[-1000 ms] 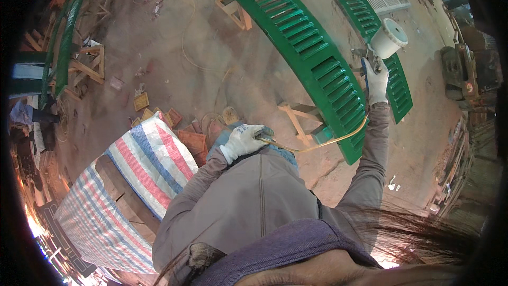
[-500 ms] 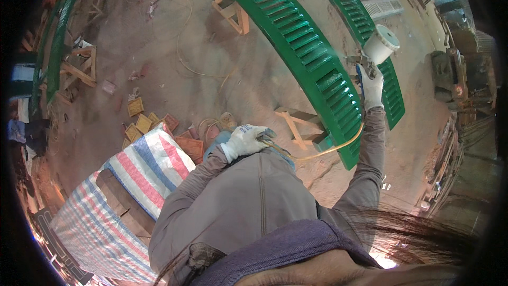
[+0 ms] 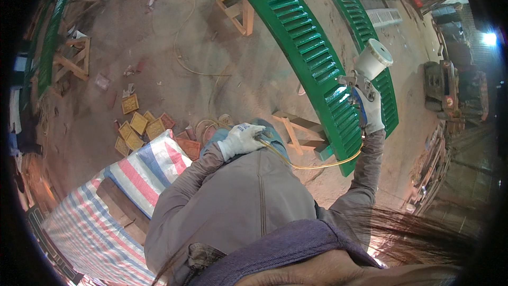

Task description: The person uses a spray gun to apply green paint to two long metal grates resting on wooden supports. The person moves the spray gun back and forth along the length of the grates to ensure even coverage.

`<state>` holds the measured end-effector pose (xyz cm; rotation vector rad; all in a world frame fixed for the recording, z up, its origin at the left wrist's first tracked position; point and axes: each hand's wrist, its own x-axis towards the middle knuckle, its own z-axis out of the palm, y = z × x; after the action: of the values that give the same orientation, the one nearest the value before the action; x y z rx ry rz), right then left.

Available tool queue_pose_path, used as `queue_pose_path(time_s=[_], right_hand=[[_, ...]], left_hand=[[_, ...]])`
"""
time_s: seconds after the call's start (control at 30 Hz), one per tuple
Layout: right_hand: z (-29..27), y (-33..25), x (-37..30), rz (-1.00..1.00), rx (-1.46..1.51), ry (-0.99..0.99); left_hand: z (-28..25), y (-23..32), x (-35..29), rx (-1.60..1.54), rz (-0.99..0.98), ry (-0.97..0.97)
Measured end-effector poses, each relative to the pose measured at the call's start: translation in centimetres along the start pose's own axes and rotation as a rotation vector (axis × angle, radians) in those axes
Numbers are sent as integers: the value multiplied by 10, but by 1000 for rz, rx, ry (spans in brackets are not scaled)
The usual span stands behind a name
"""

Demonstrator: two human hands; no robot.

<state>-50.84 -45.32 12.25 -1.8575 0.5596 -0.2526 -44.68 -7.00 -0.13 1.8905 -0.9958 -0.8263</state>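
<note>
My right hand, in a white glove, grips a spray gun with a white cup on top, held against the lower end of a long green louvred panel. The panel rests on wooden trestles. A yellow hose runs from the gun down to my left hand, also gloved, which is closed on the hose close to my body. A second green louvred panel lies beyond the first.
Dirt floor all around. Small square gold and red tiles lie to my left. A striped tarp covers something at lower left. A wooden trestle stands at far left, machinery at right.
My right hand has kept the spray gun at the panel's lower end with only a slight shift. The left hand stays on the hose. The view has drifted a little.
</note>
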Motion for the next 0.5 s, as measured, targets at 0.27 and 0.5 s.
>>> queue_pose_path(time_s=[0.27, 0.5], right_hand=[[-7, 34, 63, -136, -411, 449], [3, 15, 58, 58, -182, 253]], left_hand=[[-15, -5, 8, 49, -31, -29], [-25, -26, 27, 34, 46, 98]])
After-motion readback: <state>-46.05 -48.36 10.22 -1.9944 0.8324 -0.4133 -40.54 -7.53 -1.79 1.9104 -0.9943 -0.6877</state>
